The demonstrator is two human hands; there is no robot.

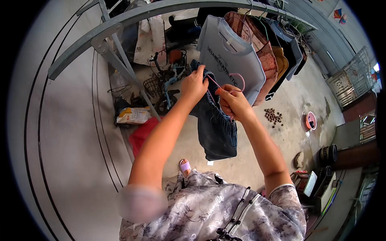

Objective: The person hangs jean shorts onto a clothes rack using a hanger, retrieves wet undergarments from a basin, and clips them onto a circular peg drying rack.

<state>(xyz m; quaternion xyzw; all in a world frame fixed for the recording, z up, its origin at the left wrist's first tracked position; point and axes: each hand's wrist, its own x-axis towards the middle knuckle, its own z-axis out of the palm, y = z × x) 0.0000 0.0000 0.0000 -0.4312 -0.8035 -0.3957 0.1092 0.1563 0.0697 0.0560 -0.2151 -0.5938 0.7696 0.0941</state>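
Dark blue denim trousers [217, 134] with a gathered waistband hang in front of me. My left hand [194, 85] pinches the waistband at its upper left end. A pink hanger [241, 80] runs along the waistband opening, its hook standing up to the right. Closed around the hanger, near the middle of the waistband, is my right hand [234, 103]. Just behind the hands, a light grey-blue T-shirt [237, 60] with dark lettering hangs from the rack.
A metal rack bar [161, 10] arches overhead with several hung garments. At the left are a small bicycle [167, 82], a yellow-white sack [133, 115] and red cloth [142, 134]. A pink basin [311, 120] sits on the floor at the right.
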